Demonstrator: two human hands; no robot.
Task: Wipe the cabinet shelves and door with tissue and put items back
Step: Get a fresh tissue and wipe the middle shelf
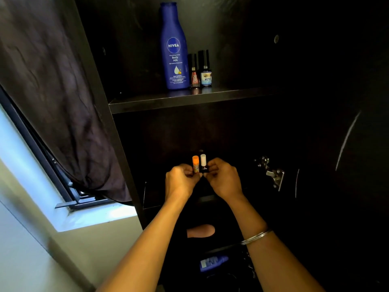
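Inside the dark cabinet, my left hand point(181, 178) pinches a small orange-capped tube point(195, 163), held upright. Right beside it, my right hand point(223, 178) pinches a small white-capped bottle point(203, 163) with a dark base. The two items touch side by side in front of the lower compartment. On the upper shelf point(147, 104) stand a tall blue lotion bottle point(174, 47) and two small dark-capped bottles point(201, 70) to its right. No tissue is visible.
A metal hinge point(273, 175) sits on the cabinet's right wall, with the open dark door further right. Below my arms lie a blue bottle on its side point(212, 263) and a pale rounded object point(201, 230). A dark curtain point(52, 91) hangs over the window at left.
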